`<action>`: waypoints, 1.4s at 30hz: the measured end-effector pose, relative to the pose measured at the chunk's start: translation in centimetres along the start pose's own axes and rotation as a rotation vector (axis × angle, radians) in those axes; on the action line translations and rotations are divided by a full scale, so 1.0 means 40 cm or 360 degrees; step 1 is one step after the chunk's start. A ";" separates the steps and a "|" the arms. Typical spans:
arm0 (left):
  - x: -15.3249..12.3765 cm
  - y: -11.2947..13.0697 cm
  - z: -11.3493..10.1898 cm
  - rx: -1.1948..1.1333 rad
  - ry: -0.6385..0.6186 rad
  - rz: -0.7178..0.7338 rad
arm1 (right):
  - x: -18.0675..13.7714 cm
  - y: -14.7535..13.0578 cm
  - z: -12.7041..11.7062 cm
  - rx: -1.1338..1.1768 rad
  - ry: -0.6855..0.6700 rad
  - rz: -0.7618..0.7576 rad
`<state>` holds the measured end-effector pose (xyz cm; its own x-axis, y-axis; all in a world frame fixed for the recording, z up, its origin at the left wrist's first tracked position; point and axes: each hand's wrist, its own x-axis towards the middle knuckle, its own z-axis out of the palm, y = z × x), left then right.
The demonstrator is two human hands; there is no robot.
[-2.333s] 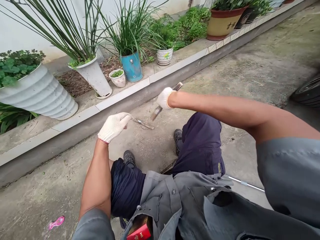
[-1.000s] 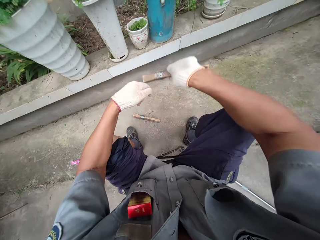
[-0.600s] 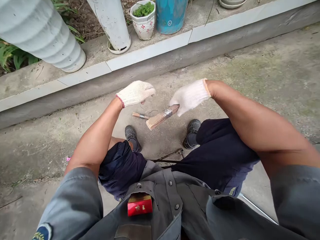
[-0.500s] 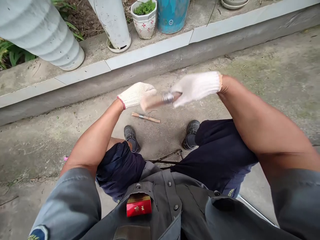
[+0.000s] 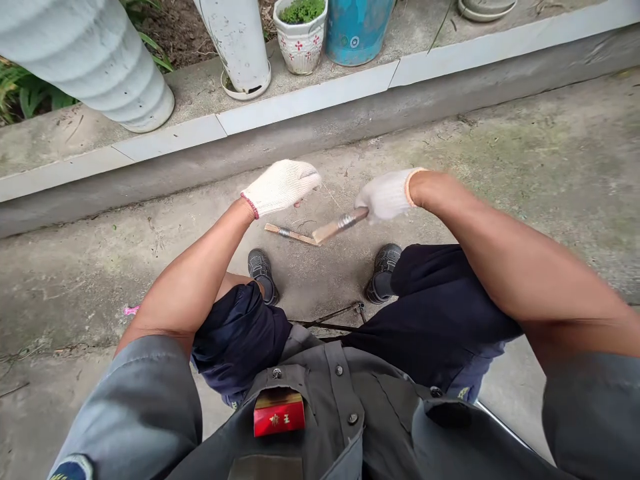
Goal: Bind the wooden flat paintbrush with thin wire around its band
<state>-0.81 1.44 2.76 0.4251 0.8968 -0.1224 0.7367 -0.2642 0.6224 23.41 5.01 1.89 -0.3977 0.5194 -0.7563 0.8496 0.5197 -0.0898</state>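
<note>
My left hand [image 5: 284,187], in a white knit glove with a red cuff edge, is closed in a pinch. From its fingertips a thin wire-like strand [image 5: 330,195] slants down to the right. My right hand [image 5: 386,195], gloved in white with an orange cuff edge, grips one end of a wooden stick [image 5: 326,231] that has silvery wire wound around its middle. This stick tilts down to the left. On the concrete below my left hand lies a second wire-wound wooden stick [image 5: 299,236]; the held stick's tip overlaps its right end in view.
Ahead runs a low tiled ledge [image 5: 310,107] bearing a ribbed white pot [image 5: 120,73], a tall white pot [image 5: 240,47], a small patterned planter [image 5: 301,47] and a blue container [image 5: 356,33]. My shoes [image 5: 383,270] flank the concrete. A small pink object [image 5: 131,310] lies at the left.
My right hand has lowered slightly, swinging the stick's free end down and right, away from my left hand. The left hand has shifted slightly right. The view has shifted a little.
</note>
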 end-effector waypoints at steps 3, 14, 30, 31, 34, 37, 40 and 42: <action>0.000 -0.014 -0.004 -0.0012 -0.0010 0.0005 | -0.052 -0.018 0.003 0.0335 -0.0035 -0.0232; -0.014 0.007 0.024 -0.0064 -0.0135 0.0114 | -0.024 0.030 -0.082 0.0362 0.1064 0.0349; -0.029 0.023 0.016 -0.0072 -0.0163 0.0251 | -0.134 -0.020 -0.054 0.0721 0.0497 -0.0282; -0.029 0.028 0.017 -0.0077 -0.0147 0.0218 | -0.132 -0.017 -0.063 0.0797 0.0640 -0.0170; -0.028 0.039 0.017 -0.0075 -0.0095 0.0170 | -0.105 -0.002 -0.076 0.0750 0.0944 0.0146; -0.026 0.040 0.016 -0.0056 -0.0082 0.0183 | -0.066 0.008 -0.073 0.0348 0.1031 0.0385; -0.026 0.037 0.019 0.0007 -0.0123 0.0188 | -0.035 0.005 -0.051 -0.0044 0.0702 0.0497; -0.026 0.035 0.022 0.0055 -0.0153 0.0204 | -0.025 0.000 -0.028 -0.0236 0.0406 0.0404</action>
<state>0.23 -0.15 3.09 0.5637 0.8175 -0.1181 0.6904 -0.3878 0.6107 23.44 5.25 3.36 -0.2705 0.7863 -0.5555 0.8803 0.4356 0.1880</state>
